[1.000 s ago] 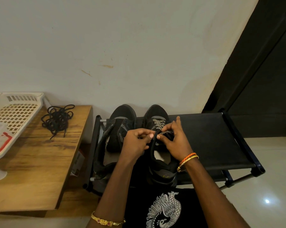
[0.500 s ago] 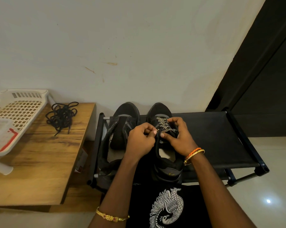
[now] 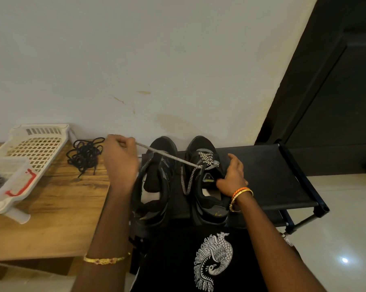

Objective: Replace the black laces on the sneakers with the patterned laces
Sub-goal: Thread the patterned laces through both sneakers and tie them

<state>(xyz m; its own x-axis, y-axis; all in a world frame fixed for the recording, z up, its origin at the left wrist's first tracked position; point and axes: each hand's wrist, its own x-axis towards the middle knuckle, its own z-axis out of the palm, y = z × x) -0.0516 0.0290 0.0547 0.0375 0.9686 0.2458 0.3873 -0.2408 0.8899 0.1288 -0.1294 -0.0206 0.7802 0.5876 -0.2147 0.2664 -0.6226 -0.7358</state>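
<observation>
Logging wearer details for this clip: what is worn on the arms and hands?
Both arms are bare, with no sleeves or gloves in view. The left wrist carries a thin gold bracelet with small reddish stones. The right wrist carries an orange-and-red braided band beside a gold bangle. No rings or markings are visible.

Two black sneakers sit side by side, toes toward the wall. The right sneaker (image 3: 207,186) carries a black-and-white patterned lace (image 3: 206,158) crossed through its front eyelets; one end runs taut up to the left, the other hangs loose between the shoes. The left sneaker (image 3: 156,182) has no lace. The removed black laces (image 3: 85,154) lie tangled on the wooden surface (image 3: 51,218).
</observation>
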